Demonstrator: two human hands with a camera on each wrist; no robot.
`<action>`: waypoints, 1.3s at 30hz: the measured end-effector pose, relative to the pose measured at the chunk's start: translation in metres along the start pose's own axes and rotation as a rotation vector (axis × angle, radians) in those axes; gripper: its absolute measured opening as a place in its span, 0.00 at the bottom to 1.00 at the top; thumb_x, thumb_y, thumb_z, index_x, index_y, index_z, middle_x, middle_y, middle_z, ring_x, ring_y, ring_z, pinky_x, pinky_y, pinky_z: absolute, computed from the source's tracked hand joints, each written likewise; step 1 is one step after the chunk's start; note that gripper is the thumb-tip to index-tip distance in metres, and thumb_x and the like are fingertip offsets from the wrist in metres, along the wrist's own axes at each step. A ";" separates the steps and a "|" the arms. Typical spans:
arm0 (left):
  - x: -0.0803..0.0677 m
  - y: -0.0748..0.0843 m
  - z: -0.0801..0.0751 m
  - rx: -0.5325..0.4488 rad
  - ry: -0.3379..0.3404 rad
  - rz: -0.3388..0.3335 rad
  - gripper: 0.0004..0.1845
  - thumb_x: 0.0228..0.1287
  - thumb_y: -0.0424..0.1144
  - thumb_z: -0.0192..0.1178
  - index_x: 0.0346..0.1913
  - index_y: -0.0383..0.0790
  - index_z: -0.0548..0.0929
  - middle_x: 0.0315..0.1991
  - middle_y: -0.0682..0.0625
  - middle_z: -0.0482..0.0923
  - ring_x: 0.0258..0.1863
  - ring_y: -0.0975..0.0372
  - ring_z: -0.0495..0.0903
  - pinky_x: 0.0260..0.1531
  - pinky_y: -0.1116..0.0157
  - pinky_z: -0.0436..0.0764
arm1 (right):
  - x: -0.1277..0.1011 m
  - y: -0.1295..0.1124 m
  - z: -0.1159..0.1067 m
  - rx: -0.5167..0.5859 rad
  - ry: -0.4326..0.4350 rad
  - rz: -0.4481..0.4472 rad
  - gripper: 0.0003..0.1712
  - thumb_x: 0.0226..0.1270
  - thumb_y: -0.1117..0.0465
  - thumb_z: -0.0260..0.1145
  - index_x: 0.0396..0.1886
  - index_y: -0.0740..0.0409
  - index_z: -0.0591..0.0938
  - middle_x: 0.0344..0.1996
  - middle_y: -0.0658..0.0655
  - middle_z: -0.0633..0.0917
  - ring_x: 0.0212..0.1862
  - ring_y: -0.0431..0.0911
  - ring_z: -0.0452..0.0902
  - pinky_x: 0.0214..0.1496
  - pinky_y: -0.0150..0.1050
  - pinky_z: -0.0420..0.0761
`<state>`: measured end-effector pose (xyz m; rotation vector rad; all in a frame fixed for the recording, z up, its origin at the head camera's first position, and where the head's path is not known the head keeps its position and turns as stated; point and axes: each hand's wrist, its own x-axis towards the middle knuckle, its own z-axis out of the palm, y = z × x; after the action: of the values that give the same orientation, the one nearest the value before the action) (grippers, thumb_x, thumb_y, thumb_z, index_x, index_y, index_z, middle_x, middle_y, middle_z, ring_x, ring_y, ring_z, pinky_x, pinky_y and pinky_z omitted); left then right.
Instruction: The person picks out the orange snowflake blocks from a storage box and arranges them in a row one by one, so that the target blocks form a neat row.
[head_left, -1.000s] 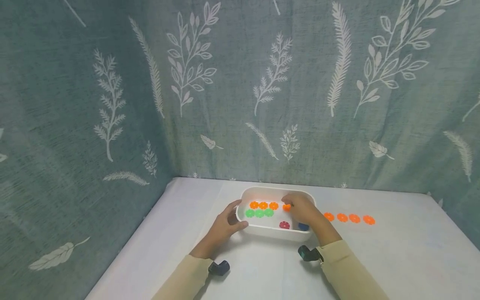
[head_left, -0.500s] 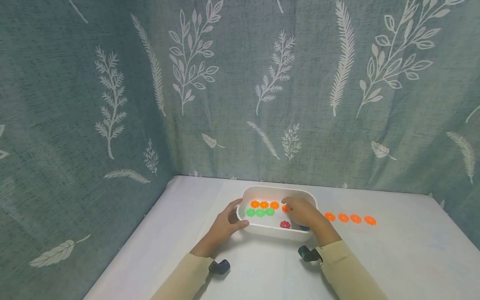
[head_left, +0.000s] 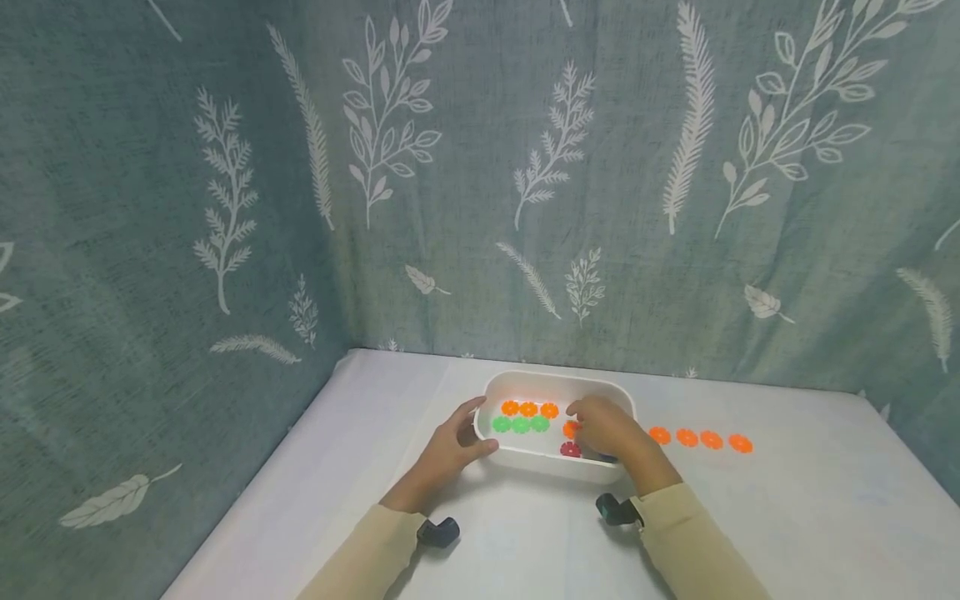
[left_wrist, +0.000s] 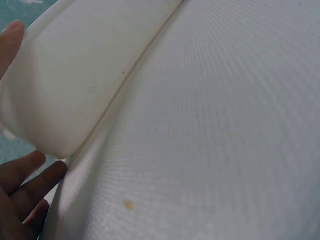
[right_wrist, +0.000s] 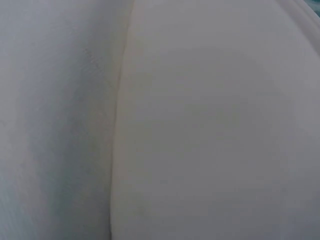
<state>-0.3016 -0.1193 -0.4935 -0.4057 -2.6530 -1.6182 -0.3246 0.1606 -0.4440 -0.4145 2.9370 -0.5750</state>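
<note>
A white plastic tray (head_left: 551,467) stands on the table, with small notched, flower-like discs inside. My left hand (head_left: 447,454) holds its left end, thumb at the front rim and fingers at the back corner. In the left wrist view the thumb lies on the rim. Inside the tray's right part is my right hand (head_left: 603,427), fingers curled at an orange disc (head_left: 571,429), partly covering it. Left of it lie three orange discs (head_left: 528,409) above three green discs (head_left: 521,425). A red disc (head_left: 571,449) sits just below. The right wrist view shows only tray wall and cloth.
Several orange discs (head_left: 699,438) lie in a row on the white cloth (head_left: 787,500), right of the tray. A dark blue piece in the tray is mostly hidden under my right hand. A patterned green curtain (head_left: 465,183) hangs behind and to the left.
My right hand has moved slightly, and the orange disc at its fingers has shifted toward me, nearer the red disc. My left hand stays on the tray's end.
</note>
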 end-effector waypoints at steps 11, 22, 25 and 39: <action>-0.001 0.000 0.003 0.012 0.009 -0.005 0.42 0.55 0.52 0.71 0.72 0.58 0.63 0.68 0.42 0.68 0.65 0.49 0.69 0.63 0.39 0.62 | -0.001 0.002 0.002 -0.030 -0.023 0.017 0.17 0.58 0.67 0.70 0.49 0.56 0.83 0.37 0.51 0.81 0.41 0.48 0.74 0.59 0.50 0.76; 0.001 0.002 0.002 0.011 0.016 0.005 0.43 0.54 0.52 0.71 0.72 0.58 0.63 0.67 0.41 0.68 0.65 0.49 0.69 0.63 0.42 0.64 | -0.001 -0.003 -0.007 0.113 0.062 0.046 0.21 0.56 0.56 0.76 0.49 0.54 0.83 0.35 0.48 0.82 0.39 0.46 0.75 0.51 0.47 0.80; 0.001 0.000 0.002 0.019 0.025 0.006 0.43 0.54 0.52 0.72 0.72 0.58 0.63 0.67 0.42 0.69 0.65 0.49 0.70 0.63 0.42 0.65 | -0.002 -0.004 -0.011 0.134 0.086 0.036 0.22 0.55 0.55 0.76 0.49 0.54 0.83 0.36 0.48 0.82 0.41 0.47 0.74 0.51 0.48 0.79; 0.002 -0.001 0.002 0.003 0.006 0.011 0.42 0.55 0.52 0.71 0.72 0.58 0.63 0.67 0.41 0.69 0.65 0.49 0.69 0.64 0.44 0.64 | -0.025 0.024 -0.033 0.189 0.213 -0.011 0.24 0.59 0.52 0.73 0.54 0.55 0.82 0.40 0.49 0.81 0.40 0.47 0.73 0.40 0.41 0.79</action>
<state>-0.3037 -0.1180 -0.4950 -0.4135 -2.6441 -1.6098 -0.3122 0.2007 -0.4209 -0.3682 3.0407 -0.9441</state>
